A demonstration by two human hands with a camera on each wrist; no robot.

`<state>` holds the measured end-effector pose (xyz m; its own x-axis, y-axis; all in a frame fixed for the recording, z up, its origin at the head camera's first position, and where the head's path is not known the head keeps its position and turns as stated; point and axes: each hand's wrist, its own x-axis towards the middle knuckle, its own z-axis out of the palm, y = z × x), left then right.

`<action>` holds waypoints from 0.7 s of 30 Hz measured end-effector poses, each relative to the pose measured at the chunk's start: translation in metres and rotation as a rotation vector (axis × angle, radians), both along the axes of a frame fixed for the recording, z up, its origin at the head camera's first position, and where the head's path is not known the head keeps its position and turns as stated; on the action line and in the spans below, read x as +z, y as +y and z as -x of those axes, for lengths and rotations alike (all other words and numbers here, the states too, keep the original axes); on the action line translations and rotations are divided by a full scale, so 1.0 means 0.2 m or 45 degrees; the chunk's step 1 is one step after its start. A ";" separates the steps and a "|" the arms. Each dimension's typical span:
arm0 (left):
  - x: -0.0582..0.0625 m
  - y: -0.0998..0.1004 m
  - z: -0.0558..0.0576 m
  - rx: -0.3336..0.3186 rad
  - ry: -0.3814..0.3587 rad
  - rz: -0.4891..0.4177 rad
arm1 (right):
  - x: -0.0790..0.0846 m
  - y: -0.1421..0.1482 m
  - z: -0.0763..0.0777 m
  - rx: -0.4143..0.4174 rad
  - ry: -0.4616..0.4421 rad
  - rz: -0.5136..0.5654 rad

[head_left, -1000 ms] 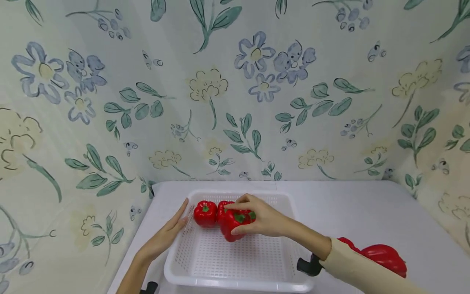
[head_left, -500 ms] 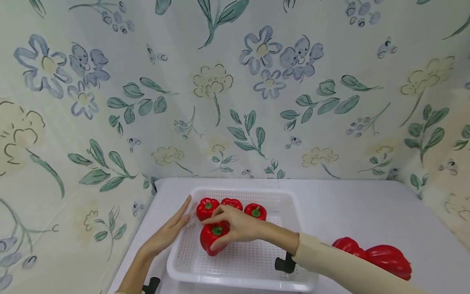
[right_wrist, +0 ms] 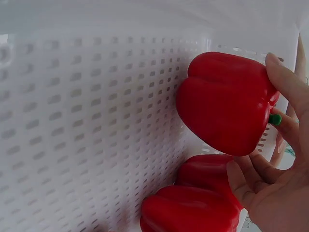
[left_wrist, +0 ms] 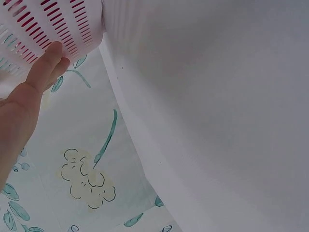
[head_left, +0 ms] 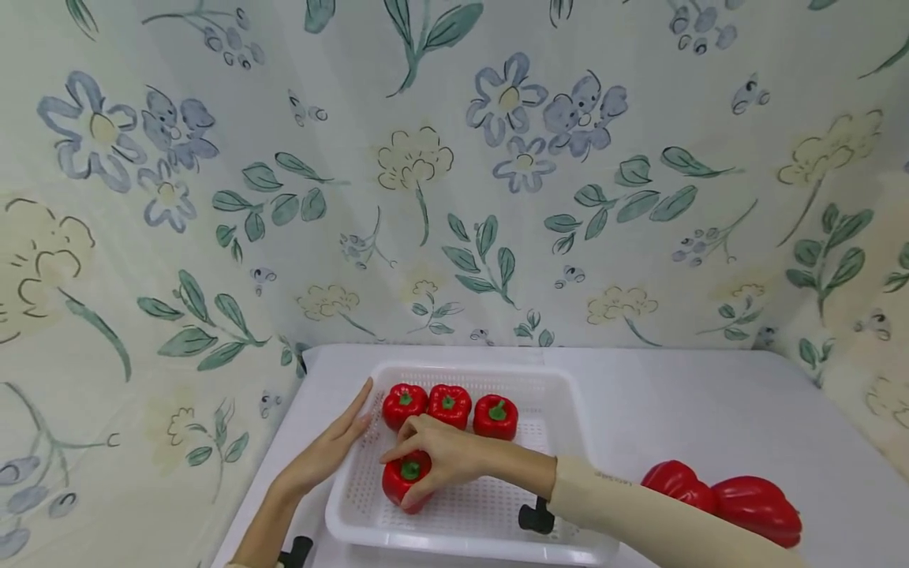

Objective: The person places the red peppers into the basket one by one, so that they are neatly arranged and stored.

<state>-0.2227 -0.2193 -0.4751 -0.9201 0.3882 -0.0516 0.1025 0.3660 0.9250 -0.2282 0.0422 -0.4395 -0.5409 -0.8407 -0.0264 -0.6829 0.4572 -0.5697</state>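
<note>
A white perforated plastic basket [head_left: 454,550] stands on the table. My right hand [head_left: 446,456] holds a red bell pepper [head_left: 398,483] by its upper part, green stem up, in the basket's front left area; whether it bears on the floor I cannot tell. In the right wrist view thumb and fingers span this bell pepper [right_wrist: 227,101]. Behind it three more red bell peppers [head_left: 449,405] stand in a row along the far side. My left hand [head_left: 330,446] rests with straight fingers against the basket's left side, as the left wrist view shows at the slotted wall [left_wrist: 72,24].
To the basket's right, red bell peppers [head_left: 756,509] lie on the white tabletop [head_left: 675,402], partly covered by the right sleeve [head_left: 625,501]. A floral curtain [head_left: 454,197] hangs behind the table and along its left.
My right hand has carried the bell pepper left and toward the front of the basket, then lower. The back row has come into fuller view. My left hand stays at the basket's side.
</note>
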 end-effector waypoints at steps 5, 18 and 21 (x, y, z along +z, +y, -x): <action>0.00 0.01 0.00 0.007 -0.002 -0.001 | 0.00 -0.02 -0.01 0.010 0.006 0.007; -0.01 0.01 0.00 -0.012 0.014 -0.004 | -0.01 -0.01 -0.01 -0.028 -0.121 0.068; -0.01 0.01 0.00 -0.012 0.018 -0.002 | 0.00 0.00 -0.02 -0.038 -0.143 0.066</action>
